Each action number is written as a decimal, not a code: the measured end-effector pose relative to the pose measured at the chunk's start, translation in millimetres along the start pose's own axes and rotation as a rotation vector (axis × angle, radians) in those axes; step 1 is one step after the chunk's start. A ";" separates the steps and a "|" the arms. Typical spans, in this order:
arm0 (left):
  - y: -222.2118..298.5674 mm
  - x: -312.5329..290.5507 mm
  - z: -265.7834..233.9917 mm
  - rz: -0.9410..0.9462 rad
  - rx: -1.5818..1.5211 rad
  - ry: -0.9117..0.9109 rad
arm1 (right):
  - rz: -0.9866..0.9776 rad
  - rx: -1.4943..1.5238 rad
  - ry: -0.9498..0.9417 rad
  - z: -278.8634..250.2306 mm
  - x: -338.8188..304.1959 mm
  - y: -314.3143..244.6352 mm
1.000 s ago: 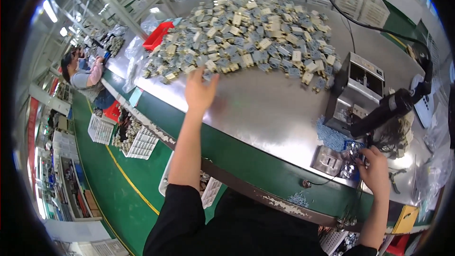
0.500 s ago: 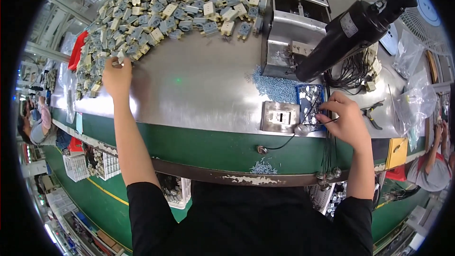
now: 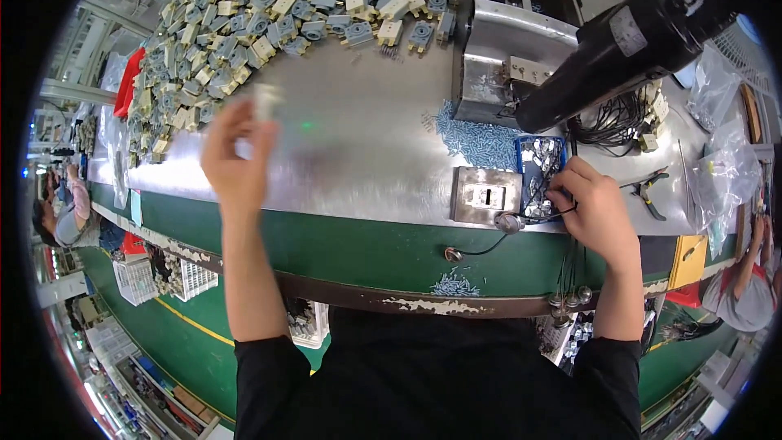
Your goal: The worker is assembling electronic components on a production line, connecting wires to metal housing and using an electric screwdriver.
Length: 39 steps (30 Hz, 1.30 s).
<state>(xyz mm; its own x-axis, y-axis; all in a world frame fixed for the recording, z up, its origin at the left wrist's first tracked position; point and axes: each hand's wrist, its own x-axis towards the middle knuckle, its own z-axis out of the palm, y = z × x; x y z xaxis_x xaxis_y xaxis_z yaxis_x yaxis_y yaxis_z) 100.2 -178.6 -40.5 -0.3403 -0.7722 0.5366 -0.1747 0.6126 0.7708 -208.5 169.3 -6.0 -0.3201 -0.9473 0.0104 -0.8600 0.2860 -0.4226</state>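
My left hand [image 3: 236,155], smeared by motion, pinches a small cream-coloured plug-like part [image 3: 268,101] above the bench, just right of the big pile of grey and cream parts [image 3: 277,12]. My right hand [image 3: 599,205] is closed at the right edge of a blue tray [image 3: 518,151] of small shiny metal pieces. A thin black cable [image 3: 547,218] runs into its fingers from a round metal end [image 3: 510,222]. Left of the tray lies a square metal fixture [image 3: 485,195] with a slot in its middle. Another round metal cable end [image 3: 453,254] rests on the green front strip.
A metal press [image 3: 509,57] with a black cylinder [image 3: 607,61] stands behind the tray. Small bluish screws [image 3: 472,140] lie in a heap at its foot. Pliers [image 3: 649,195], coiled black cables [image 3: 615,124] and plastic bags [image 3: 721,163] are at the right.
My left hand has moved right and away from the pile, carrying the cream part. My right hand stays by the blue tray with the cable. The view has shifted slightly.
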 end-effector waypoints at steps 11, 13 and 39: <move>95.9 -34.4 81.9 0.528 -0.206 -0.565 | 0.025 -0.025 0.032 0.0 -4.6 -7.4; 99.3 -33.0 86.1 0.576 -0.202 -0.572 | 0.016 -0.013 0.020 3.3 -6.3 -2.2; 113.3 -58.7 100.1 -0.711 -1.171 -1.031 | -0.166 0.218 0.244 6.4 -14.4 14.2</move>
<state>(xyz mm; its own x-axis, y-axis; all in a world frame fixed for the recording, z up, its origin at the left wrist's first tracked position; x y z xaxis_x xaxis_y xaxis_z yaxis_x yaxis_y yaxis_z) 7.9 -47.0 -19.0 -0.9921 -0.1101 -0.0607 0.0146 -0.5801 0.8144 -213.5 186.1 -18.0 -0.2910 -0.9084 0.3001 -0.8118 0.0685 -0.5799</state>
